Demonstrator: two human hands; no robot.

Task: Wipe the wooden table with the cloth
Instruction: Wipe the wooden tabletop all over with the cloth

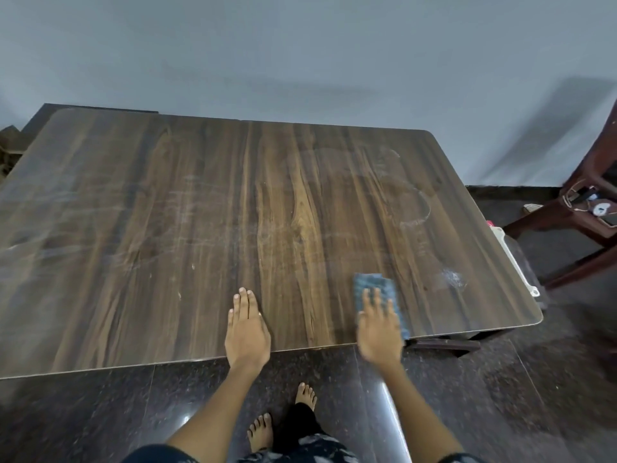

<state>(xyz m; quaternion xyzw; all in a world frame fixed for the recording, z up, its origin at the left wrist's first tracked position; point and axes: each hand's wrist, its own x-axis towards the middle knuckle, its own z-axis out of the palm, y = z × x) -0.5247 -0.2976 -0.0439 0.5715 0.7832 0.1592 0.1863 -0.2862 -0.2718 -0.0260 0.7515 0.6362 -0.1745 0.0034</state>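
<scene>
Two bare arms reach out from the bottom of the view, and two bare feet stand on the dark shiny floor below them. The floor is speckled and shows a bright streak of light.

The wooden table is the biggest thing here. It is wide and brown with dark stripes in the wood. Its far edge sits against a pale grey wall. Pale smears and curved white marks show on the top, mostly on the right half, with a small white smudge near the right edge.

A dark red chair stands on the floor well to the right of the table. Small things lie on its seat, but they are too small to name.

The left hand lies flat on the table by the near edge, palm down, fingers straight and close together. It holds nothing.

The right hand is flat too, with the fingers spread a little. It presses down on the cloth. This hand looks a bit blurry.

The cloth is small, blue-grey and folded into a long shape. It lies on the table near the front right corner, partly under the right hand, with its far end sticking out past the fingertips.
</scene>
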